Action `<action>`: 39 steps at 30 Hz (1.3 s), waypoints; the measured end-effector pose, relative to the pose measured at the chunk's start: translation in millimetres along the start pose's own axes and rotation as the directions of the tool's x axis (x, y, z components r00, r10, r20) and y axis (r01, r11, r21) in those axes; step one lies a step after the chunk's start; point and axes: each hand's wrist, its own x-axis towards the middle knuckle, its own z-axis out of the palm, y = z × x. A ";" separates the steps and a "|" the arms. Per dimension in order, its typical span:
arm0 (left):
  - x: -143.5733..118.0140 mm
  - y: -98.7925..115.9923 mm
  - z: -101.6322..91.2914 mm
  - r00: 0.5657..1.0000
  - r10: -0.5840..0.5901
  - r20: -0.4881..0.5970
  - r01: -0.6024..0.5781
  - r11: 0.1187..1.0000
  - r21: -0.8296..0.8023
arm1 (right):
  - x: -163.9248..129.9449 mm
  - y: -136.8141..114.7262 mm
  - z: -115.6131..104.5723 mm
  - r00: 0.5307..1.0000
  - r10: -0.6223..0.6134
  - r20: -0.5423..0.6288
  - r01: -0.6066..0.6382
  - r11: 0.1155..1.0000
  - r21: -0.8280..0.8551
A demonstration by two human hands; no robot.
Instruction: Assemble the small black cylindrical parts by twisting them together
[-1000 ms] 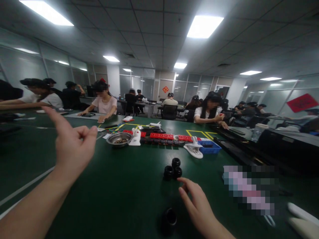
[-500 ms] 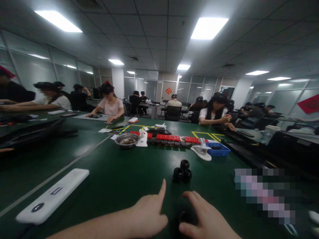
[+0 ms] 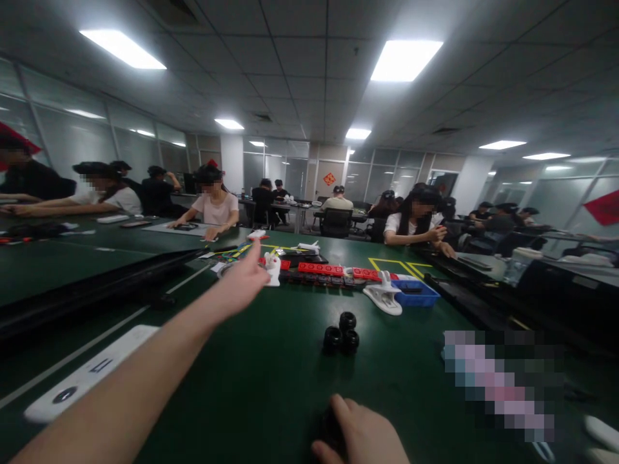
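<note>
right hand [image 3: 362, 435]: near edge, seemingly grasped black ring [image 3: 331, 428]
left hand [image 3: 244, 283]: reached far, over bowl, grip unclear
ring cluster [image 3: 341, 333]: beyond, unobstructed

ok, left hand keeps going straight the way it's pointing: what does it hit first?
Probably the metal bowl, mostly hidden behind the left hand, which reaches out over the green table. The white clip-like tool stands just right of that line. Depth is unclear, so the hand may be above the bowl already.

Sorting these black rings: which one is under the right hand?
The lone black ring at the bottom edge, partly covered by the right hand, apart from the cluster of three.
</note>
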 end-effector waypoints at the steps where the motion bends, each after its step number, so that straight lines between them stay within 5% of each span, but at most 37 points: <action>1: 7.2 7.0 -14.5 0.997 -0.026 -0.075 0.026 1.000 0.006 | -0.2 1.2 0.3 1.000 -0.016 -0.018 0.017 1.000 0.007; 3: 8.9 16.6 -26.9 0.997 0.042 -0.066 -0.043 0.999 -0.010 | -0.1 2.3 0.3 0.999 -0.025 -0.027 0.025 1.000 0.017; 6: -16.3 15.3 -2.3 0.991 0.084 0.108 -0.087 0.996 0.018 | 1.1 1.2 -0.2 1.000 0.008 0.027 -0.009 1.000 0.011; 7: -28.3 10.2 14.3 0.961 0.063 0.271 -0.082 0.995 0.062 | 1.5 0.6 -0.2 0.999 0.016 0.034 -0.017 1.000 0.005; 9: -51.5 -5.3 51.0 0.826 0.093 0.556 -0.203 0.969 0.138 | 2.0 0.2 0.9 0.999 0.027 0.017 -0.027 1.000 0.003; 13: -76.9 -41.6 107.4 0.622 0.262 0.738 -0.463 0.883 0.077 | 1.6 2.5 5.5 0.997 -0.025 -0.068 0.031 0.995 0.092; 14: -78.4 -48.7 115.5 0.613 0.280 0.739 -0.477 0.876 0.064 | 1.3 3.2 6.4 0.995 -0.045 -0.090 0.055 0.993 0.109; 18: -76.8 -65.7 131.7 0.712 0.319 0.626 -0.457 0.887 0.068 | 0.5 4.5 6.2 0.990 -0.076 -0.117 0.087 0.992 0.092; 25: -79.9 -72.2 138.4 0.771 0.352 0.530 -0.425 0.905 0.018 | -1.0 4.2 3.2 0.978 -0.080 -0.191 0.095 0.993 0.075; 28: -79.6 -74.9 142.1 0.779 0.345 0.524 -0.416 0.909 0.019 | -2.0 6.9 -0.8 0.975 -0.111 -0.191 0.125 0.990 0.065; 32: -77.1 -79.8 145.0 0.753 0.349 0.558 -0.423 0.906 0.004 | -3.8 13.4 -8.9 0.929 -0.315 -0.192 0.351 0.917 0.189; 36: -78.5 -80.7 144.5 0.754 0.337 0.563 -0.428 0.903 0.032 | -4.1 12.0 -6.3 0.950 -0.172 -0.260 0.212 0.968 0.137; 39: -80.6 -78.1 144.3 0.769 0.330 0.548 -0.424 0.904 0.050 | -5.6 9.5 -5.3 0.967 -0.152 -0.204 0.172 0.982 0.080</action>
